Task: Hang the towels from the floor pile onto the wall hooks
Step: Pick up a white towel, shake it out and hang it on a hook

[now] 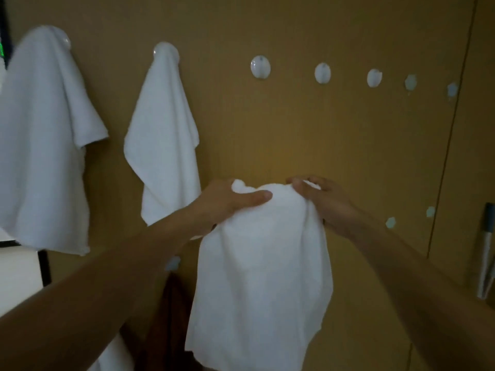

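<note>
1. The held towel (262, 277), white, is hanging in front of the wall, below the row of hooks. Its top edge is bunching between the two hands, and the rest is drooping to the bottom of the frame, which is cutting off its lower hem.
2. The left hand (225, 202) is gripping the towel's top left corner. Its thumb (254, 196) is lying flat along the front of the cloth, and the other fingers are hiding behind it.
3. The right hand (329, 204) is pinching the top right of the same edge, its fingers (300, 183) curling over the fold.
4. The large hung towel (40, 143) is draping over the leftmost hook and covering nearly all of it. Its left side is running out of frame.
5. The smaller hung towel (163, 135) is hanging from the next hook, and its lower corner is disappearing behind the left forearm.
6. A dark brown cloth (171, 317) is showing low down between the left forearm and the held towel, too dim to tell what is carrying it.
7. Pale handles (486, 250) are leaning at the right edge, where the frame is cropping them.
8. The wall (294, 129) is spreading as bare brown panelling from the hands up to the hooks, with a vertical seam (450, 129) running down on the right.
9. Three free hooks (260, 66), round and white, are sitting in a row right of the smaller hung towel, well apart from one another. The nearest is standing directly above the held towel's top edge.
10. Small pale spots (410, 82) farther right and lower down are showing too blurred to identify.
</note>
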